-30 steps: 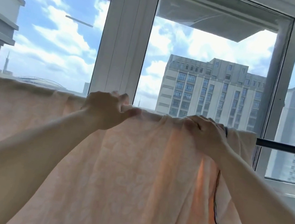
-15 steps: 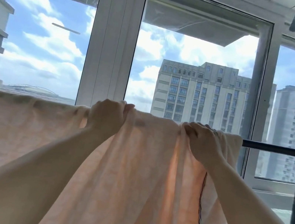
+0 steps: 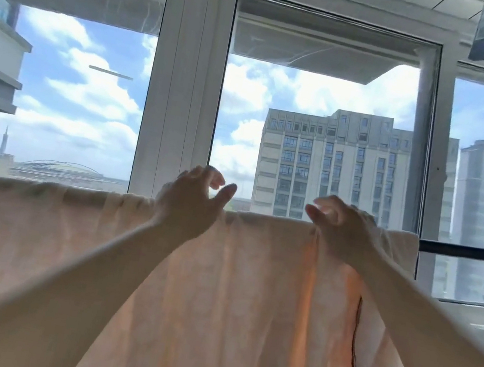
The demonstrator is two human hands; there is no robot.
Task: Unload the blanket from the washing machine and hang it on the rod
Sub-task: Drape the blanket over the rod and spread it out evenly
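The blanket (image 3: 232, 293) was draped over the rod (image 3: 466, 252) — spread from the 9 o'clock edge to about 3 o'clock, its dark-trimmed edge hanging toward 5 o'clock. Both hands were raised at its top fold, fingers loosely curled and nothing grasped — the left hand (image 3: 191, 202) and the right hand (image 3: 343, 229).

White-framed windows (image 3: 184, 77) show sunlit clouds and tower blocks (image 3: 343, 165).
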